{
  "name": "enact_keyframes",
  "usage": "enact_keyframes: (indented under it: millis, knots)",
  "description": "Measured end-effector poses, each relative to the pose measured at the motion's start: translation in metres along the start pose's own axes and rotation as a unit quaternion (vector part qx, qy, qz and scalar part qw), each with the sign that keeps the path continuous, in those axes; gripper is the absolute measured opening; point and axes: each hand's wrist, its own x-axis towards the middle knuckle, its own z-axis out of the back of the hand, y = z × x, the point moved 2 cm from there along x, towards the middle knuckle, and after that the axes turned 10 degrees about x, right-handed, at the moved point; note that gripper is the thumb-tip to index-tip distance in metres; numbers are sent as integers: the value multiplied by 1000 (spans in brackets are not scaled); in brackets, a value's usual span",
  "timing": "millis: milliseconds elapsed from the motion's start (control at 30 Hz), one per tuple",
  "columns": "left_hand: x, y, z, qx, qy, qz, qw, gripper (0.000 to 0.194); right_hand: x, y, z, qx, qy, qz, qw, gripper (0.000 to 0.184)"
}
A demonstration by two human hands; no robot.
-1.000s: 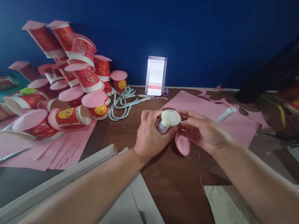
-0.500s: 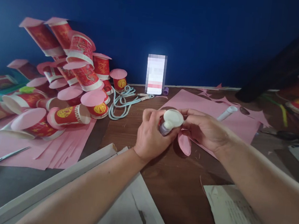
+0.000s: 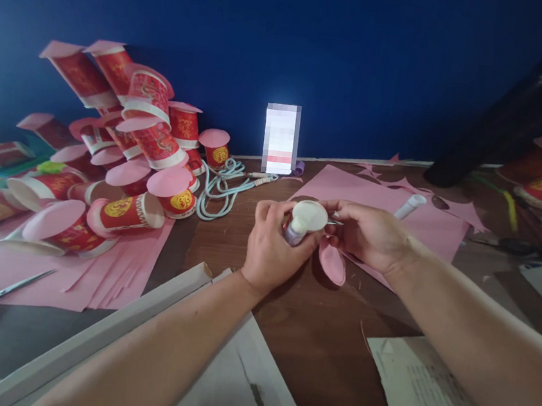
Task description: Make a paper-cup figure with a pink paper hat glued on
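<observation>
The brown wooden table [image 3: 332, 358] and the heap of red paper cups with pink paper tops [image 3: 154, 142] sit slightly lower in view than half a second ago; the heap's arrangement is unchanged. The left hand [image 3: 268, 251], its forearm reaching in from the lower left, curls snugly around a small paper cup with a round white end [image 3: 316, 213], which is above the middle of the table. The right hand [image 3: 376, 237] comes from the right, fingers bent and narrowly spaced at the cup's far-right edge; whether they are closed on anything cannot be told. The cup's side is mostly hidden by the left hand. Below the right fingers is a pink oval paper piece [image 3: 332, 265], its upper end covered. A purple tube with a pale rounded tip [image 3: 293, 234] is also in the left hand, its lower end concealed. By the right thumb, a thin silvery sliver [image 3: 336, 223] now shows more clearly, its shape hard to make out.
</observation>
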Motion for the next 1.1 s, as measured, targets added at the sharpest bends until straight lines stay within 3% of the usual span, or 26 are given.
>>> enact_keyframes:
  millis: [133,233,300,367,500,600,833,1100]
  knots:
    - [2,1,0,-12,-4,12,1000,41,-2,2,-1,-3,-20,17,1000,26]
    - [3,0,0,-8,-4,4,1000,41,-5,6,-1,-71,-90,95,989,18]
    - [2,-1,0,-3,-7,-6,1000,43,-8,11,0,-162,-152,185,957,19]
    - [1,-1,0,3,-9,-12,1000,46,-13,15,0,-258,-191,272,907,19]
    - [0,-2,0,8,-7,-15,1000,47,-20,15,-1,-394,-205,374,814,17]
    - [0,-2,0,11,-2,-16,1000,47,-21,11,-2,-440,-196,389,785,19]
    - [-1,-1,0,12,-4,-22,1000,48,-18,6,0,-470,-188,377,776,22]
    - [0,-1,1,12,-5,-27,1000,48,-19,4,0,-516,-184,401,734,20]
